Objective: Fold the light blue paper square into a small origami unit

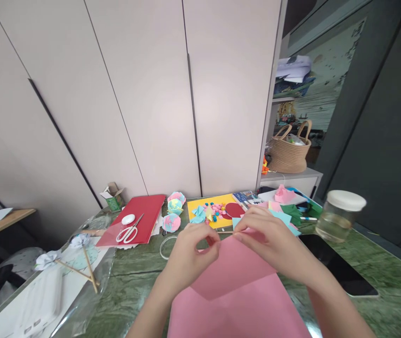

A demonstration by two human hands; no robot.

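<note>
A large pink paper sheet [235,300] lies on the green marbled table [140,277] in front of me, its far part folded back toward me. My left hand [191,253] pinches the fold's upper edge with thumb and fingers closed. My right hand [274,244] pinches the same edge a little to the right, fingers pressed together on the paper.
Behind the hands lie a yellow sheet [200,206] with small coloured pieces, paper flowers [171,222], a red folder [140,216] with white scissors [128,232], and coloured paper scraps [288,213]. A glass jar [339,216] and a dark phone [337,267] sit at right. Stick flowers [80,253] lie left.
</note>
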